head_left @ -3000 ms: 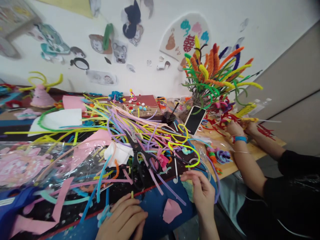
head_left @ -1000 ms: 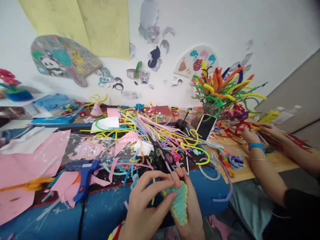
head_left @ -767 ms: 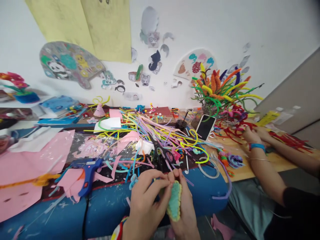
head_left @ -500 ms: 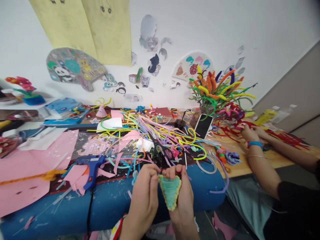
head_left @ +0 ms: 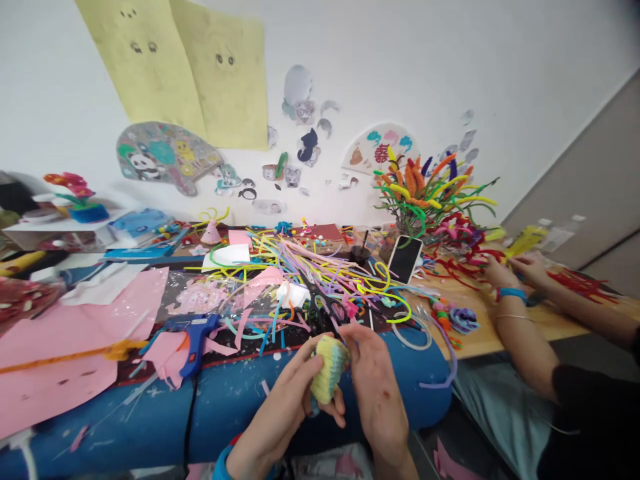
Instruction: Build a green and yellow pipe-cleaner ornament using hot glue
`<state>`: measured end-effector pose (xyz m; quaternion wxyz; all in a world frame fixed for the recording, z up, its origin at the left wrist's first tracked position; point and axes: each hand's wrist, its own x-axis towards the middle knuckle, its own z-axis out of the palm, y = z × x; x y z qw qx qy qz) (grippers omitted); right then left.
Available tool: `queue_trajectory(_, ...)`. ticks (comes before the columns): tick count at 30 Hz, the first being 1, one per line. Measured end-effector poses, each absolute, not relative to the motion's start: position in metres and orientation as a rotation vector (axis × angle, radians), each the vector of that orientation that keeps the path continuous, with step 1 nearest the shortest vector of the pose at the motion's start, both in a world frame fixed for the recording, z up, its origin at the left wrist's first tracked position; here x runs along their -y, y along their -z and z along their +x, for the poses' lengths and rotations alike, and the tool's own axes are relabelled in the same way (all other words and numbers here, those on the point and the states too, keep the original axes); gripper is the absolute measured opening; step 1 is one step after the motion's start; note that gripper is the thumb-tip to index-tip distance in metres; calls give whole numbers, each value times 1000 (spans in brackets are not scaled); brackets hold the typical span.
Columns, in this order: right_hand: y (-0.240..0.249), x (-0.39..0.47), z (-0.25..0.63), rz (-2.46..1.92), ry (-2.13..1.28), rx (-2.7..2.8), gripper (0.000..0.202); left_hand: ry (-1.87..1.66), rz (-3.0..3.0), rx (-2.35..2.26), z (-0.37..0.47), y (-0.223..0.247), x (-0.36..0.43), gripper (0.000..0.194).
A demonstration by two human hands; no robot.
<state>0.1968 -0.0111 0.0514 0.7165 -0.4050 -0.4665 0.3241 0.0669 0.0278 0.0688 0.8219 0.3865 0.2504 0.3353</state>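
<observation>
My left hand (head_left: 280,413) grips a fuzzy yellow and teal cone-shaped piece (head_left: 327,370) made of pipe cleaners, thumb under it and fingers around its left side. My right hand (head_left: 373,383) is against the piece's right side, fingertips at its top edge. Both hands hover in front of the table's blue front edge (head_left: 225,407). Just beyond them lies a heap of loose coloured pipe cleaners (head_left: 305,267) and black scissors (head_left: 320,303).
A blue glue gun (head_left: 193,333) lies left of my hands beside pink foam sheets (head_left: 60,333). A phone (head_left: 405,259) leans by a vase of pipe-cleaner flowers (head_left: 425,193). Another person's hands (head_left: 510,270) handle red pipe cleaners at the right.
The fuzzy piece has turned from showing its teal triangular face to showing its yellow rim. My fingers have shifted around it, and the view has tilted up slightly.
</observation>
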Motion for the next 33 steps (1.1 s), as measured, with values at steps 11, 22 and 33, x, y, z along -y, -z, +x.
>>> queue_trajectory(11, -71, 25, 264, -101, -725, 356, 55, -645, 638, -440, 57, -55, -34, 49)
queue_trajectory(22, -38, 39, 316, -1415, -588, 1008, 28, -842, 844, -579, 53, -69, -29, 41)
queue_trajectory(33, -57, 24, 194, -1080, -494, 1167, 6, -942, 1051, -585, 62, -53, -10, 36)
